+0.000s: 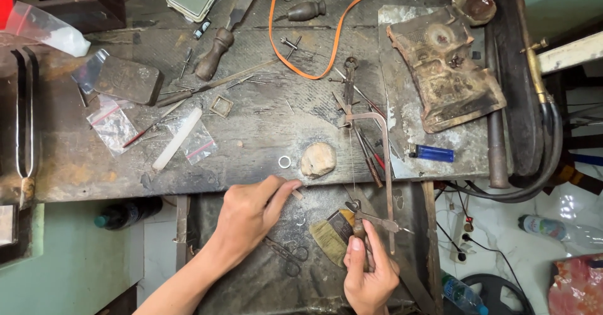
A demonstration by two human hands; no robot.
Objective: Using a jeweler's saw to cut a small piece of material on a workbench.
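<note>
Right hand nearest us, fingers wrapped around the jeweller's saw handle. Left hand fingers pinch a small piece against the table. We judge the blade thin, brittle; grip by handle only.

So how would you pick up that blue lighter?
Pinch the blue lighter across its long flat sides, near the middle, coming straight down from above. It lies flat on the metal sheet, dark cap end pointing left, with free space on both long sides for fingertips.
</note>
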